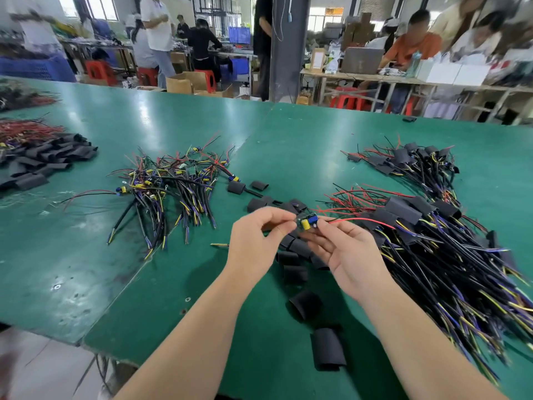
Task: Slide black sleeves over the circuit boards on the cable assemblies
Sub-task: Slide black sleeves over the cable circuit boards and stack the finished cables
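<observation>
A small circuit board [307,222] with yellow and blue parts sits between my two hands above the green table [86,269]. My left hand [256,241] pinches its left end with thumb and forefinger. My right hand [343,252] pinches its right end, where a red wire [363,220] runs off to the right. No sleeve covers this board. Loose black sleeves [294,272] lie on the table under and before my hands; two larger ones [327,349] lie near the front edge.
A pile of bare cable assemblies [170,186] lies to the left. Sleeved assemblies are heaped at the right [432,235] and far right [412,163]. A stock of black sleeves [43,160] lies at the far left. People work at benches behind.
</observation>
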A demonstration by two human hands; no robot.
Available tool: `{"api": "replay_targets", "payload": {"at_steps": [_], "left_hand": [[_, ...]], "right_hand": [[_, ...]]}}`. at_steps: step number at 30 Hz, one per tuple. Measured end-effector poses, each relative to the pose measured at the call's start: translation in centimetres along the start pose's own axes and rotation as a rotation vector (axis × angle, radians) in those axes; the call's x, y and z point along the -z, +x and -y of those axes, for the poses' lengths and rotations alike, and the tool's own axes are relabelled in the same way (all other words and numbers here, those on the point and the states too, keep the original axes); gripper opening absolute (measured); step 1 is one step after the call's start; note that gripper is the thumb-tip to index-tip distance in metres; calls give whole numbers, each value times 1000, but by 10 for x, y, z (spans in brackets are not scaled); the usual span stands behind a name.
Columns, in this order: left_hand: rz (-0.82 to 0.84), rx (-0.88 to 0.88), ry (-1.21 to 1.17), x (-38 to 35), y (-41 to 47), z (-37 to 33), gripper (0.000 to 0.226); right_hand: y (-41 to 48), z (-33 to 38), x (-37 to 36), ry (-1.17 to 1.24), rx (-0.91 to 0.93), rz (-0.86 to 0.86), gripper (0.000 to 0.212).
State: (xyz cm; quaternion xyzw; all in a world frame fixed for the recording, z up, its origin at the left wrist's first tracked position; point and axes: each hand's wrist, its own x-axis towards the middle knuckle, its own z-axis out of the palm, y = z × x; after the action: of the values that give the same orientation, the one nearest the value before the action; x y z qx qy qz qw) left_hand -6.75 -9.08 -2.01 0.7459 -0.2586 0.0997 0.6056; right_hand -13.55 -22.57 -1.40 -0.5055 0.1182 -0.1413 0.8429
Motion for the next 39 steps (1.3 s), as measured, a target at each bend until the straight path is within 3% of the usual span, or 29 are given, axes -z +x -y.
{"api": "replay_targets", "payload": {"at_steps": [5, 10, 12, 14, 18, 22, 26, 34, 37, 39], "left_hand": [[40, -281, 286, 1, -3, 7, 8], [86, -156, 302, 2, -5, 11, 8], [52, -111, 327, 3, -5, 12, 8], [-25, -99, 346, 7, -4, 13, 10], [-154, -2, 337, 15, -4, 17, 27], [-232, 37, 354, 17, -2, 22, 23], [-284, 34, 300, 21, -1, 24, 28], [-325, 23, 352, 25, -1, 24, 23], [-326, 16, 351, 25, -2, 23, 20], [-310, 5, 342, 25, -2, 24, 19]], "right_hand": [[2, -3, 3, 8, -32, -17, 17], [-1, 2, 1, -135, 26, 81, 15], [-4, 12, 5, -343, 65, 64, 15], [-9, 28, 16, -699, 73, 90, 17], [-31, 49, 27, -1265, -241, 495, 42], [-40, 38, 11, -1533, -404, 671, 48], [-31, 26, 8, -1644, -220, 598, 41], [-2, 20, 24, -1654, 321, 137, 8], [10, 18, 11, -1598, 465, 43, 12], [20, 13, -1, -1671, 436, 64, 18]]}}
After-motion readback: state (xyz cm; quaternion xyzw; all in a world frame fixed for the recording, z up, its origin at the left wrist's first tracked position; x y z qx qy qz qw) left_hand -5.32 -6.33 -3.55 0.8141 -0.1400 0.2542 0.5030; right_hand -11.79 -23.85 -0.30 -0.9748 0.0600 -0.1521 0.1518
